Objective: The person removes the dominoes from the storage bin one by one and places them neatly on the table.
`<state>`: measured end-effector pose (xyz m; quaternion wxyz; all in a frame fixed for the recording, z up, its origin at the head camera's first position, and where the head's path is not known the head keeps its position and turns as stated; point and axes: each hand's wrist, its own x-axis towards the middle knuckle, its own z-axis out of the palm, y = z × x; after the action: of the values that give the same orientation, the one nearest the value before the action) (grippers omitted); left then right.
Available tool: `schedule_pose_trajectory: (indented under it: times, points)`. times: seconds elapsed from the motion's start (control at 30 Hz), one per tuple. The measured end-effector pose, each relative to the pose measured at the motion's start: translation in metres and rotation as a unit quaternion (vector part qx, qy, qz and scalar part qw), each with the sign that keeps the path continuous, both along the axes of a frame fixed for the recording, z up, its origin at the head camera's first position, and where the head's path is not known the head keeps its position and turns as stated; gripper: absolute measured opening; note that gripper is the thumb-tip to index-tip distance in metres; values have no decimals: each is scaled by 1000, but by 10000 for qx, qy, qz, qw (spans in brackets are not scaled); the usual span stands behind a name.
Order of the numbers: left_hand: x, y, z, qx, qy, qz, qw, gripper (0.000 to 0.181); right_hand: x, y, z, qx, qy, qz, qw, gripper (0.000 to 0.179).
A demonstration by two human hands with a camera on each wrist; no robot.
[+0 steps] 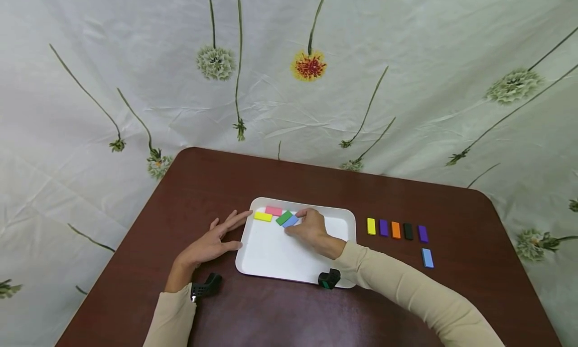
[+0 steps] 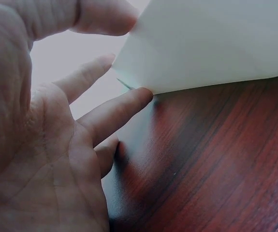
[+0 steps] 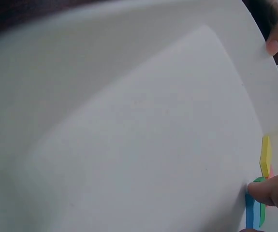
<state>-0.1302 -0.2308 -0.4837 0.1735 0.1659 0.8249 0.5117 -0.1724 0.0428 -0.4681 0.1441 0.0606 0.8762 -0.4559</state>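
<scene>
A white tray (image 1: 280, 254) lies on the table under both hands. Inside it, my right hand (image 1: 311, 230) pinches a light blue rectangular block (image 1: 290, 221) between thumb and fingers; the thumb (image 3: 274, 190) lies on one end of it in the right wrist view. That block lies against a green block (image 1: 284, 217). To their left are a yellow block (image 1: 263, 216) and a pink block (image 1: 273, 210), close together near the tray's far left corner. With fingers spread and fairly straight, my left hand (image 1: 209, 244) touches the tray's left rim, also seen in the left wrist view.
Right of the tray, a row on the dark red-brown table (image 1: 271, 317) holds a yellow block (image 1: 371, 226), a purple block (image 1: 384, 227), an orange block (image 1: 396, 230), a black block (image 1: 408, 231) and another purple block (image 1: 422, 233). A second light blue block (image 1: 427, 257) lies nearer. Behind hangs a flowered cloth (image 1: 271, 86).
</scene>
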Motion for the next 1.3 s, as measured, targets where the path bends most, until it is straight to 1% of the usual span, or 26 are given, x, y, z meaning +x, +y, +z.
schedule_pose_trajectory:
  times: [0.2, 0.33, 0.43, 0.53, 0.6, 0.7, 0.77, 0.87, 0.93, 1.0, 1.13, 1.23, 1.3]
  points:
    - [0, 0, 0, 19, 15, -48, 10000, 72, -2, 3, -1, -18, 37, 32, 10000, 45]
    - [-1, 0, -2, 3, -13, -12, 10000, 74, -4, 4, 1, -99, 8, 133, 9999, 43]
    - [0, 0, -2, 5, -62, 18, 10000, 75, -6, 6, 5, -199, -52, 286, 9994, 41]
    - [-1, 0, -2, 6, -62, 13, 10000, 74, -6, 10, 15, -321, -55, 555, 9979, 41]
    - [0, 0, -2, -3, -60, 19, 10000, 74, -6, 13, 21, -383, 13, 752, 9964, 39]
    - [0, -1, -2, -14, -46, 10, 10000, 73, -2, 22, 31, -335, 288, 1082, 9932, 38]
    - [-1, -1, -2, -14, -51, 12, 10000, 73, 1, 29, 36, -201, 607, 1344, 9889, 38]
    - [-1, -1, -2, 15, -75, 24, 10000, 74, 6, 42, 43, 24, 1137, 1744, 9781, 39]
    - [-2, 0, 0, 43, -86, 31, 9999, 74, 10, 52, 49, 61, 1389, 1889, 9721, 40]
    - [-2, 1, 0, 73, -87, 43, 9999, 75, 13, 65, 54, 61, 1585, 1929, 9683, 40]
    - [-2, 2, 0, 77, -70, 16, 9999, 75, 19, 97, 64, 147, 1881, 1779, 9658, 41]
    - [-1, 2, 0, 41, -72, 14, 10000, 75, 24, 125, 68, 341, 1981, 1653, 9655, 39]
    - [1, 2, 1, -7, -90, 37, 10000, 75, 29, 145, 67, 466, 2024, 1586, 9653, 37]
